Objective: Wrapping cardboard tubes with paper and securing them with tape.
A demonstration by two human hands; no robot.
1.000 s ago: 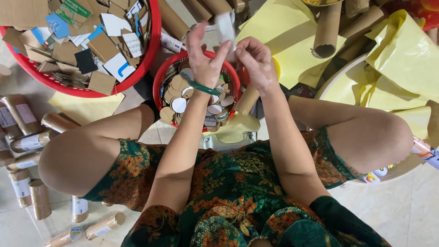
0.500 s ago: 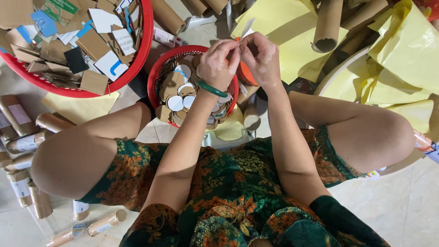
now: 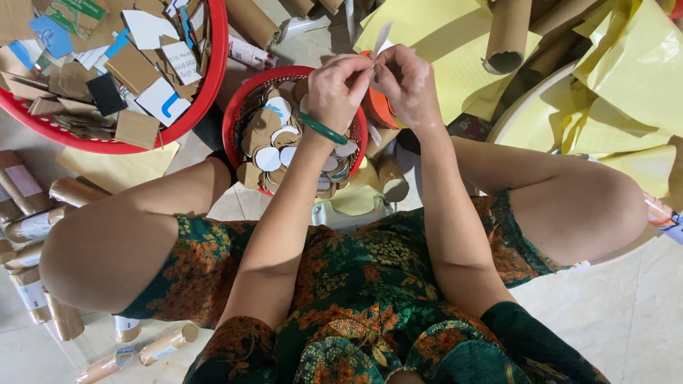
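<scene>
1. Above the small red basket (image 3: 238,114) of cardboard discs (image 3: 269,158), the left hand (image 3: 340,87) and right hand (image 3: 407,82) met, fingertips pinched narrowly together on a thin pale strip (image 3: 382,35) that stuck up between them.
2. Both hands gripped the strip; neither was free, and the left wrist wore a green bangle (image 3: 321,129).
3. Judging by the grip, peeling went best with a steady, even pull close to the pinch, so the strip would not tear.
4. A large red basket (image 3: 206,85) of cardboard scraps sat well to the left; cardboard tubes (image 3: 506,35) and yellow sheets (image 3: 640,64) lay ahead and right.
</scene>
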